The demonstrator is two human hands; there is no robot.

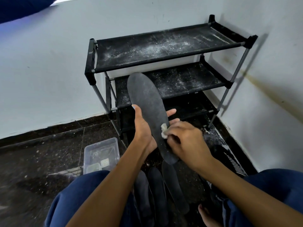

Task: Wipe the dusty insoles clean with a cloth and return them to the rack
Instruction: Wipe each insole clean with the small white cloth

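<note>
Dark insole (146,102) held tilted upright before dusty black rack (164,46); white cloth (164,132) against its lower edge; three insoles (157,185) on floor.

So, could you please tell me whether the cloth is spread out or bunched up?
Bunched up: the cloth shows only as a small white wad pinched in the right hand, pressed against the insole.

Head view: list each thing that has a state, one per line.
Held insole: lifted, tilted, faintly dusty.
Left hand: grips the held insole.
Right hand: pinches the cloth.
Cloth: wadded, pressed on the held insole.
Rack: upright, shelves dusty, no insoles.
Floor insoles: lying flat.
Plastic box: open.
</note>
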